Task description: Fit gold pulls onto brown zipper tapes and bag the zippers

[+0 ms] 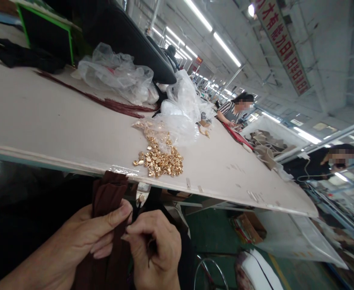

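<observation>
Below the table's near edge, my left hand (86, 235) grips a dark brown strip of zipper tape (108, 192) that hangs down from the table edge. My right hand (154, 245) is closed beside it, pinching the strip's edge between thumb and fingers; what small part it holds is hidden. Directly above my hands, a pile of small gold metal zipper pulls (160, 159) lies on the pale table (38, 117), spilling out of a clear plastic bag (177, 117).
More brown strips (104, 102) and crumpled clear bags (116, 74) lie farther back, with black cloth (17, 56) at the far left. Two other people (235, 108) work at the right. A cardboard box (248, 227) sits on the green floor under the table.
</observation>
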`<state>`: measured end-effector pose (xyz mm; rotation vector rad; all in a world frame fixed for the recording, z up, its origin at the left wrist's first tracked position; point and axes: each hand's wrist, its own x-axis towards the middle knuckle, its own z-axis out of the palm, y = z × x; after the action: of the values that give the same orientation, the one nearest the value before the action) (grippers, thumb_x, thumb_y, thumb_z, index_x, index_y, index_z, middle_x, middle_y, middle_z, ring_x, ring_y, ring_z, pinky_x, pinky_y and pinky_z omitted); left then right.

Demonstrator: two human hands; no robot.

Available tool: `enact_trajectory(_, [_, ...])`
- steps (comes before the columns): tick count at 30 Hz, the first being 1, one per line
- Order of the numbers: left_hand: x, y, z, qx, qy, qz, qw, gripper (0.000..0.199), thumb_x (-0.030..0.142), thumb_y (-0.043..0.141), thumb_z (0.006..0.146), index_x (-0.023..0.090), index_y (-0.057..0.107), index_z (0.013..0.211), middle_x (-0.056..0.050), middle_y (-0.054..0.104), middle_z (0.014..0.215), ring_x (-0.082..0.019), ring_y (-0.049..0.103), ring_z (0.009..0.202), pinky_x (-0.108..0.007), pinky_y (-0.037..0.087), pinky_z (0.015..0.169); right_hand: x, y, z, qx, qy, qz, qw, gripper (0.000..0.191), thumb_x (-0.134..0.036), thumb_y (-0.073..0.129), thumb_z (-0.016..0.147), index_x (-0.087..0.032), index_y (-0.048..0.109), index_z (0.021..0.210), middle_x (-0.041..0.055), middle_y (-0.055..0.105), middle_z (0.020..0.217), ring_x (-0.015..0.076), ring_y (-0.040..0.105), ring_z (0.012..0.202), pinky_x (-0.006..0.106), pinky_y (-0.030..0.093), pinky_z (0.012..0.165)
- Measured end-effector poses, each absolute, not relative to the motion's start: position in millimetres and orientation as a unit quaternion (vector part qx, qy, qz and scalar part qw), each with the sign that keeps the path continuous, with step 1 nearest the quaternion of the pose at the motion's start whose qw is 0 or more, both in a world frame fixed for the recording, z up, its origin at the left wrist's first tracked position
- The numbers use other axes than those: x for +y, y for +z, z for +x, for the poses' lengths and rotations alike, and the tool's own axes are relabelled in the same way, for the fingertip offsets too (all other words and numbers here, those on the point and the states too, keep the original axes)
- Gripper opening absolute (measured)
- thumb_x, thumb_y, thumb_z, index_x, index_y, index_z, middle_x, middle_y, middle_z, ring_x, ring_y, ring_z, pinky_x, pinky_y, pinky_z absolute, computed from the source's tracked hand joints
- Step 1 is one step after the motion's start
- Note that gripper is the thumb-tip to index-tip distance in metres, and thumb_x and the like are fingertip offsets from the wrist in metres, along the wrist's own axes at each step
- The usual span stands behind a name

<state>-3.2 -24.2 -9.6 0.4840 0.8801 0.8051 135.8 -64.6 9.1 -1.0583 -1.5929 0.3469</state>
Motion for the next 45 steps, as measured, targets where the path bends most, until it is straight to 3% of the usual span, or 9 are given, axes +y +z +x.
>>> enact_trajectory(5, [-28,-6,0,0.430,0.340,0.195,0.813,0.047,0.051,0.097,0.044,0.018,0.066,0.055,0.009,0.042,0.037,-0.003,0.032,0.036,-0.014,0.025,0.034,-64,9,131,-0.506,0.319,-0.513,0.616,0.005,-0.019,0.071,0.083,-0.021,0.070,0.087,-0.0013,0.067,0.077,0.0131,0.061,0.069,0.023,0.049,0.063])
enact_trajectory(7, [-28,-6,2,0.444,0.352,0.182,0.804,0.046,0.048,0.098,0.040,0.018,0.065,0.052,0.009,0.042,0.036,-0.003,0.031,0.036,-0.013,0.025,0.033,-63,10,128,-0.465,0.367,-0.522,0.614,0.009,-0.021,0.077,0.076,-0.019,0.070,0.081,-0.0010,0.066,0.075,0.0137,0.060,0.069,0.024,0.049,0.064])
enact_trajectory(10, [-25,-7,1,0.427,0.363,0.168,0.811,0.041,0.045,0.098,0.046,0.018,0.066,0.051,0.009,0.040,0.035,-0.003,0.029,0.036,-0.012,0.025,0.034,-63,8,124,-0.390,0.424,-0.524,0.628,0.026,-0.030,0.083,0.072,-0.017,0.062,0.067,-0.0024,0.059,0.067,0.0104,0.051,0.062,0.022,0.046,0.060])
enact_trajectory(13, [-22,-8,-4,0.390,0.363,0.163,0.831,0.034,0.043,0.096,0.053,0.018,0.074,0.060,0.009,0.039,0.036,-0.002,0.025,0.036,-0.012,0.026,0.034,-62,4,123,-0.262,0.544,-0.495,0.625,0.041,-0.053,0.081,0.073,-0.018,0.060,0.074,-0.0095,0.043,0.053,0.0038,0.026,0.042,0.016,0.026,0.037])
enact_trajectory(15, [-19,-8,-7,0.381,0.362,0.172,0.833,0.033,0.042,0.096,0.053,0.018,0.076,0.064,0.009,0.039,0.036,-0.001,0.024,0.037,-0.012,0.026,0.034,-62,3,124,-0.215,0.587,-0.480,0.616,0.044,-0.058,0.079,0.073,-0.018,0.059,0.077,-0.0114,0.039,0.051,0.0022,0.015,0.039,0.014,0.014,0.033])
enact_trajectory(19, [-14,-7,-8,0.399,0.344,0.201,0.826,0.031,0.042,0.094,0.057,0.018,0.076,0.062,0.009,0.037,0.035,-0.002,0.024,0.037,-0.011,0.027,0.034,-58,5,125,-0.179,0.608,-0.458,0.624,0.039,-0.044,0.081,0.072,-0.020,0.050,0.075,-0.0078,0.053,0.060,0.0011,0.020,0.039,0.012,0.016,0.033])
enact_trajectory(24, [-7,-7,-7,0.385,0.327,0.218,0.835,0.029,0.039,0.094,0.057,0.017,0.076,0.062,0.008,0.042,0.037,-0.002,0.027,0.038,-0.010,0.026,0.033,-54,7,124,-0.156,0.637,-0.437,0.616,0.033,-0.033,0.077,0.072,-0.020,0.046,0.072,-0.0087,0.053,0.057,0.0003,0.019,0.039,0.010,0.013,0.033])
enact_trajectory(34, [0,0,-2,0.335,0.302,0.221,0.865,0.028,0.037,0.093,0.060,0.015,0.076,0.060,0.007,0.043,0.039,-0.001,0.025,0.037,-0.009,0.024,0.033,-48,12,119,-0.153,0.629,-0.451,0.614,0.033,-0.031,0.076,0.068,-0.019,0.046,0.068,-0.0084,0.052,0.056,-0.0001,0.021,0.038,0.010,0.011,0.032])
enact_trajectory(45, [1,0,0,0.406,0.339,0.269,0.805,0.031,0.043,0.093,0.056,0.019,0.074,0.059,0.007,0.044,0.039,-0.005,0.031,0.039,-0.014,0.028,0.035,-46,6,123,-0.177,0.640,-0.429,0.612,0.035,-0.035,0.080,0.073,-0.018,0.049,0.071,-0.0076,0.055,0.060,-0.0008,0.020,0.038,0.010,0.015,0.032])
